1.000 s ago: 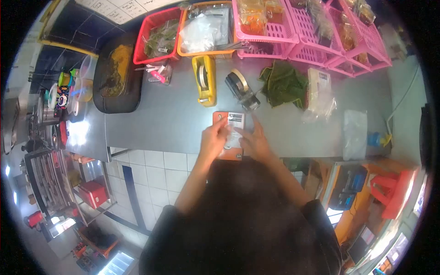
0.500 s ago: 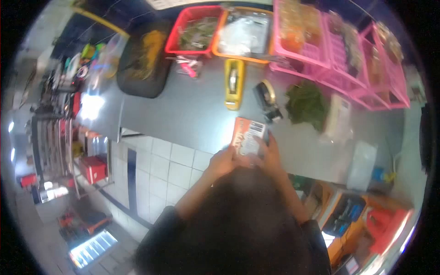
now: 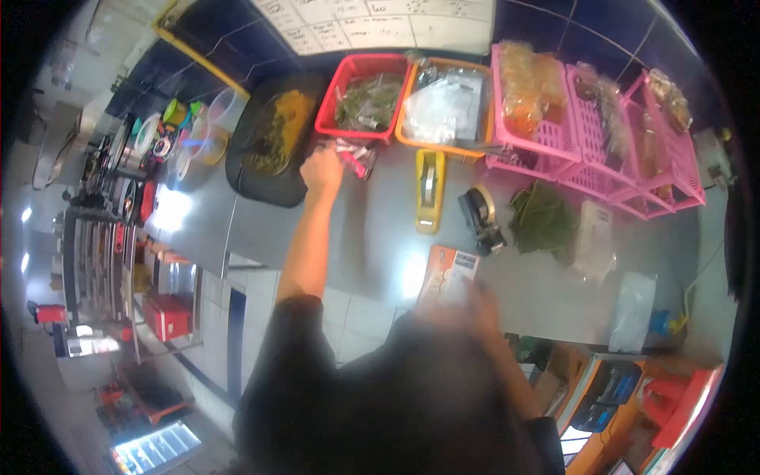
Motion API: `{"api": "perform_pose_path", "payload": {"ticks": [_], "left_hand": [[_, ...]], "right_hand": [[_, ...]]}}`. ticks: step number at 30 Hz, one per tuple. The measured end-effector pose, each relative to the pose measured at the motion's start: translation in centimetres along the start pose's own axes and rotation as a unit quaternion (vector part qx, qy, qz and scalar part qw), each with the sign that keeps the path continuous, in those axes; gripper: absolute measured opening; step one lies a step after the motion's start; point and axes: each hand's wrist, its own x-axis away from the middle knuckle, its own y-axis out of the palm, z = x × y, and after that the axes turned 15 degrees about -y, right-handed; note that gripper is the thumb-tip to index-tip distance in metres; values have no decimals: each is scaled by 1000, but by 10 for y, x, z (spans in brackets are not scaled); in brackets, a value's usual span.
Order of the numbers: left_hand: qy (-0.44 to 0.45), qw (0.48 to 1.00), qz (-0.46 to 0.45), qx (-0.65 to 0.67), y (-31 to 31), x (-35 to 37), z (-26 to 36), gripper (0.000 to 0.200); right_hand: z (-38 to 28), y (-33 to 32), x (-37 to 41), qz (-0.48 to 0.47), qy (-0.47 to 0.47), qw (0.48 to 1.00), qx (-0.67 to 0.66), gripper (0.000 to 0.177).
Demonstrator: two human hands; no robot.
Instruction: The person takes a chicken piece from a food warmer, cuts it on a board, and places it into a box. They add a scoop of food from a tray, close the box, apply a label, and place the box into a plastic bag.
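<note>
My left hand (image 3: 322, 169) is stretched far out over the steel counter (image 3: 356, 237). It is at a small clear tub of pink and white pieces (image 3: 355, 155), just in front of a red basket of green leaves (image 3: 360, 99); whether its fingers grip anything is not visible. My right hand (image 3: 467, 305), blurred, stays close to me at the near end of an orange flat packet with a white label (image 3: 453, 265) and holds it at the counter's front edge.
A yellow tape dispenser (image 3: 429, 190) and a black one (image 3: 483, 218) stand mid-counter, next to a heap of green leaves (image 3: 546, 222). An orange basket of plastic bags (image 3: 443, 107) and pink baskets (image 3: 546, 131) line the back. A black tray of yellow food (image 3: 273, 142) sits left.
My left hand has let go of the orange packet and reached forward and left to the small tub. My right hand alone stays on the packet. The view has tilted up.
</note>
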Motion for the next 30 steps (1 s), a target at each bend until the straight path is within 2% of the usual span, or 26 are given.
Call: {"api": "perform_pose_path", "payload": {"ticks": [2,3,5,7,8,9,10,14,16,18,20,21,22,23,24,25,26,28,30], "left_hand": [[56,990,-19,-131,27,-40,-8,17],[66,989,-24,-127,30,-52,-7,17],[120,967,-82,-208,34,-63,-7,19],[156,958,-105,-214,31,-66,-4,19],[183,960,-89,-191,31,-67,-8,17],[174,962,-71,-199,31,-69,-13,16],[215,955,-40,-202,29,-71,-20,15],[178,955,75,-224,-27,-49,-19,11],[146,963,71,-217,-55,-28,-25,12],[125,966,59,-218,-80,9,-32,14],[25,990,66,-122,-98,57,-31,15],[8,998,16,-61,-107,84,-29,16],[1,999,-50,3,-110,114,-29,16],[-6,979,-127,160,-99,149,-29,16],[-22,927,-211,310,-83,182,-22,18],[-87,854,-282,427,-76,218,-8,16],[-165,763,-341,524,-76,247,2,16],[-165,736,-381,535,-60,294,14,14],[-171,719,-391,549,-37,327,18,13]], "right_hand": [[2,5,4,10,-25,999,21,68],[0,3,2,14,-14,1000,25,68],[-9,-7,-1,-28,35,999,-1,67],[-15,-13,5,-45,36,998,5,68],[-15,-11,-5,-56,22,998,10,68],[-19,-10,-11,-30,30,998,-45,68],[-23,-5,-12,-13,39,994,-101,69],[-16,18,-10,-13,-4,994,-106,66],[-2,27,-4,-23,-23,994,-100,65],[18,38,5,-18,0,975,-220,64],[11,33,-3,-18,3,961,-277,65],[5,26,-11,-4,14,947,-322,66],[16,32,-12,-10,-44,975,-220,70],[-4,16,-18,19,-8,945,-327,73],[19,21,-9,-37,5,967,-251,76],[2,1,-16,-92,88,969,-212,79],[9,10,-9,-47,36,983,-176,80],[9,10,-15,-34,7,988,-148,78],[11,15,-14,-48,46,977,-204,78]]}}
